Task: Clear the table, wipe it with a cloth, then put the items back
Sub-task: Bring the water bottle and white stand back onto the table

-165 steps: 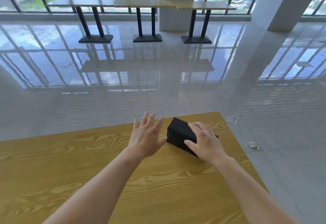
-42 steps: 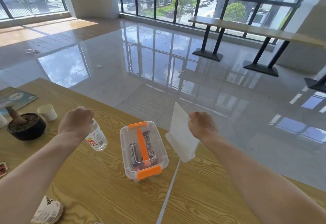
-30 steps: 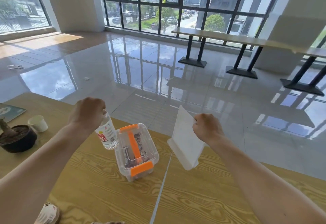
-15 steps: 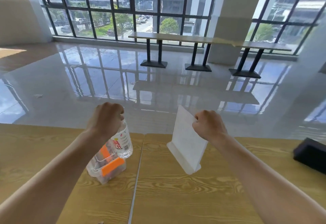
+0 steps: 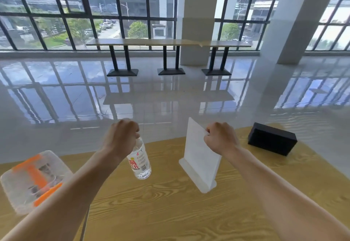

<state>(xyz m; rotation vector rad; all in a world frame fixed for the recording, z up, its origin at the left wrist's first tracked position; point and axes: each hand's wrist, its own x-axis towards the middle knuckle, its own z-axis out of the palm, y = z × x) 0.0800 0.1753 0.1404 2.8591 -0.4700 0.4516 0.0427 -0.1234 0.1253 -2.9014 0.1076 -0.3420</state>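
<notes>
- Head view: my left hand [image 5: 121,136] is fisted round the neck of a clear plastic water bottle with a red-and-white label [image 5: 140,162]. The bottle hangs below the hand in the middle of the frame, clear of the wood.
- My right hand [image 5: 220,138] pinches the top right edge of a flat white plastic sign stand [image 5: 198,157]. It is also in the air, just right of the bottle.
- The bottle's long axis is nearly vertical, cap up, with its base swung slightly toward the lower right.
- The stand's long axis slants from upper left to lower right, and its foot is the lowest part, toward me.
- The yellow wood-grain table [image 5: 170,212] lies straight beneath both loads.
- A black rectangular box [image 5: 271,141] lies on the table at the right of the frame, near my right hand and apart from the stand. Its long side runs toward the lower right.
- A clear plastic tub with orange clips [image 5: 32,180] sits at the lower left, on my left arm's side.
- I judge the set-down spot to be the bare wood between tub and box. My right hand is nearer the box, so the stand goes there, and its foot must level out first.
</notes>
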